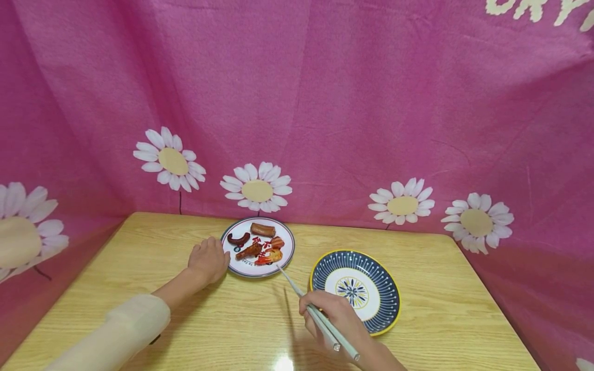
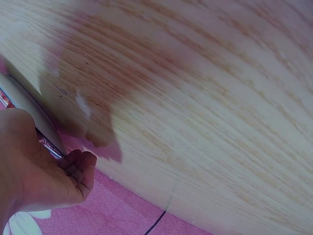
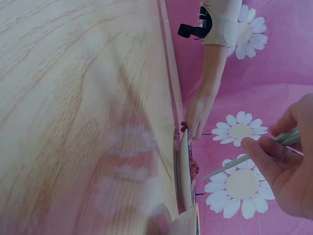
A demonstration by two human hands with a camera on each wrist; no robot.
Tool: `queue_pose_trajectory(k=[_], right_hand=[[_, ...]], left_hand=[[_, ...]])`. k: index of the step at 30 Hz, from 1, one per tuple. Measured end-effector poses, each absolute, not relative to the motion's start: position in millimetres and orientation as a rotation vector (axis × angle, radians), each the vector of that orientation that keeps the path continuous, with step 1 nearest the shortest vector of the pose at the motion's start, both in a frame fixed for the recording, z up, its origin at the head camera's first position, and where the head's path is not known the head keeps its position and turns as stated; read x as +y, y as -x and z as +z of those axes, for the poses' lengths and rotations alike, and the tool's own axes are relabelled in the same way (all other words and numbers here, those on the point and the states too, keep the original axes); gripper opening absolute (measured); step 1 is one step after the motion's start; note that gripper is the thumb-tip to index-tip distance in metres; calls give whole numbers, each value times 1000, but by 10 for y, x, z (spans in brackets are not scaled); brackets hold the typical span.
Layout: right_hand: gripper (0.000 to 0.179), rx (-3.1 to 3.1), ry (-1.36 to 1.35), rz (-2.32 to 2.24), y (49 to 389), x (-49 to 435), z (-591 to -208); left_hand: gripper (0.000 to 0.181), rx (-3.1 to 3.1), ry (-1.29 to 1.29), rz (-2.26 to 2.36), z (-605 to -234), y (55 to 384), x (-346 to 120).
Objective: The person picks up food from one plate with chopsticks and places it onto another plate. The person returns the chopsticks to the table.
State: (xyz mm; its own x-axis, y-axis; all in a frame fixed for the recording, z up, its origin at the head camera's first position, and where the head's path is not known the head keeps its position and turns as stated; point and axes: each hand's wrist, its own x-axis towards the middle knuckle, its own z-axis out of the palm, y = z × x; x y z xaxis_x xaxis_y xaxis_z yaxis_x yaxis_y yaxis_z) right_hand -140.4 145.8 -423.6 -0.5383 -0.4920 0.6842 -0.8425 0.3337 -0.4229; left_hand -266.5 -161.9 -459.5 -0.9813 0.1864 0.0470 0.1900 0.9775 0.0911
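At the left rim of a white plate (image 1: pixel 286 245) my left hand (image 1: pixel 209 259) holds the edge, its fingers curled at the rim in the left wrist view. The plate carries a brown sausage-like piece (image 1: pixel 262 230), a dark curled piece (image 1: pixel 239 239), a drumstick (image 1: pixel 248 251), a shrimp (image 1: pixel 270 257) and a small reddish-brown piece (image 1: pixel 277 242). My right hand (image 1: pixel 336 314) grips a pair of pale chopsticks (image 1: pixel 291 282), slanting toward the plate. Their tips lie close to the shrimp at the plate's near right edge, with no food between them.
A dark blue patterned plate (image 1: pixel 330 278) with a yellow rim lies right of the white one, partly hidden by my right hand. Both plates stand on a light wooden table (image 1: pixel 260 319). A pink cloth (image 1: pixel 325 103) with white daisies hangs behind the table and at its sides.
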Motion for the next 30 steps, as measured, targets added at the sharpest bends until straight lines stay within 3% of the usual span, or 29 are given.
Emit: queue_pose_trajectory(k=[14,30], right_hand=[[21,-2112,-1072,1135,1414,1444,-4171],[39,-2224,-864,1407,1434,1476,-4081]], left_hand=[[36,-3071,302,-128,-4607,2670,-1626],[37,-3067,307,-109,-4599,2662,-1621]])
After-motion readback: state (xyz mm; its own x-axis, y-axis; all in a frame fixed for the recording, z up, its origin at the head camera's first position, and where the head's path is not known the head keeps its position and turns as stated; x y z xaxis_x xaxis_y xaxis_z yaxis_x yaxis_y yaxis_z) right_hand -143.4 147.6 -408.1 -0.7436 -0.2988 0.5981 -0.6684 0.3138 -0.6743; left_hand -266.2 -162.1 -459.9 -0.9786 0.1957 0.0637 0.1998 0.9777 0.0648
